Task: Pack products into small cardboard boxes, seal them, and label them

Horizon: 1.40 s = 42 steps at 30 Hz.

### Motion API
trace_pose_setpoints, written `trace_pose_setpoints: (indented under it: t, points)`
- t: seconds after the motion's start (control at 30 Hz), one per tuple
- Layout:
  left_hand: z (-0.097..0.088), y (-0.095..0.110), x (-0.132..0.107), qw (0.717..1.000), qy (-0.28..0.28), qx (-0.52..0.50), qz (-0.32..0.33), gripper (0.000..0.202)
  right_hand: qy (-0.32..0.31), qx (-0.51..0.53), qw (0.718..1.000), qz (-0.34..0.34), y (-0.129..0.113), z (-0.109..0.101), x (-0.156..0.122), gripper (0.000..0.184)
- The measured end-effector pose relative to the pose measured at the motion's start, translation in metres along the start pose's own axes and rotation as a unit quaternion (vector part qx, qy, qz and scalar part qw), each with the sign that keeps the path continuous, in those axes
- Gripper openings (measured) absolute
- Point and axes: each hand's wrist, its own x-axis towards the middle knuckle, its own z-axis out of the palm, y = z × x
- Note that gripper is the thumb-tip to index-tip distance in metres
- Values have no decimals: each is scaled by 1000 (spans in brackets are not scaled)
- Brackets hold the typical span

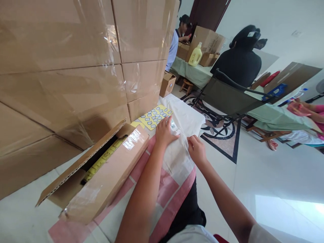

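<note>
My left hand (164, 132) is over the cloth-covered table, with its thumb and fingers around a small pale, shiny item (175, 127) whose kind I cannot make out. Just beyond those fingers lies a yellow sheet (155, 116) with rows of small white-and-dark labels. To the right, at the table's edge, my right hand (197, 148) is closed in a pinch. Whatever sits between its fingertips is too small to name. An open long carton (118, 168) stands left of my left forearm, with a row of yellow printed packs (105, 159) inside.
Stacked taped cartons (83, 87) wall off the left side. The white and pink tablecloth (167, 185) drapes toward my lap. Farther off, a person in black (238, 64) sits in a folding chair (227, 96), near a yellow jug (195, 55). Other people sit at tables behind.
</note>
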Motion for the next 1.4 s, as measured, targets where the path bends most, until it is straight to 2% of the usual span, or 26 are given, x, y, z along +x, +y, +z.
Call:
trace_pose_setpoints:
  t: [0.17,0.33,0.47,0.57,0.7,0.8,0.97,1.17,1.33,1.4]
  points:
    - [0,0,0,1000,4,0,6,110,-16,-1,1000,20,0,6,-6,22]
    - [2,0,1,1000,1,-3,5,113,-78,-16,996,37,1,9,-5,21]
    - [2,0,1,1000,8,4,14,110,-88,2,996,34,4,7,-4,21]
    - [3,1,0,1000,16,6,21,108,-85,50,991,85,14,3,-4,18]
    - [5,1,0,1000,19,9,17,109,-49,143,971,185,31,-1,8,14]
    - [6,1,0,1000,18,5,22,108,-43,204,951,230,34,1,28,25]
    - [4,5,0,999,21,-2,25,102,-143,322,885,304,27,12,58,42]
    - [3,8,0,1000,16,-3,22,102,-214,398,838,306,28,14,67,45]
    - [8,6,-3,999,12,37,31,96,-228,410,832,295,30,22,66,28]
    - [10,5,-4,997,27,50,46,94,-235,406,834,292,29,24,66,29]
